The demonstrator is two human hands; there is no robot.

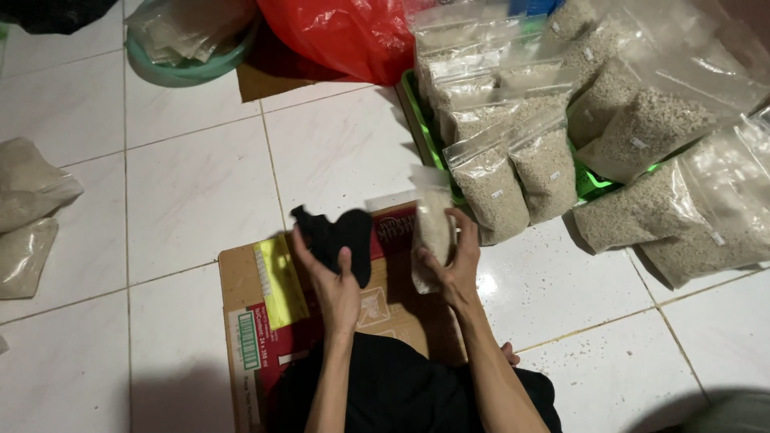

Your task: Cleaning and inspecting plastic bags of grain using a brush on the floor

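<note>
Tiles of white floor (pixel 184 192) fill the left half of the frame, with two slumped plastic bags of pale grain (pixel 24 208) at the far left edge and a green basin (pixel 188 72) holding empty clear bags at the upper left. Lower centre lies a flattened cardboard sheet (pixel 265 321) with red and yellow print. Above it the left hand (pixel 333 281) is raised, its fingers curled round a black cloth (pixel 341 236), thumb pressed against the fabric's lower edge. Just right of that, the right hand (pixel 457 261) is closed about a small clear bag of pale granules (pixel 433 228), held upright, its empty top standing above the fingers; the two hands are near each other but apart. A red plastic bag (pixel 345 32) sits at the top centre. Right of the hands, a green tray (pixel 429 136) carries a row of filled, sealed bags (pixel 513 144), and larger bags of the same granules (pixel 666 200) are heaped across the upper right and right edge.
</note>
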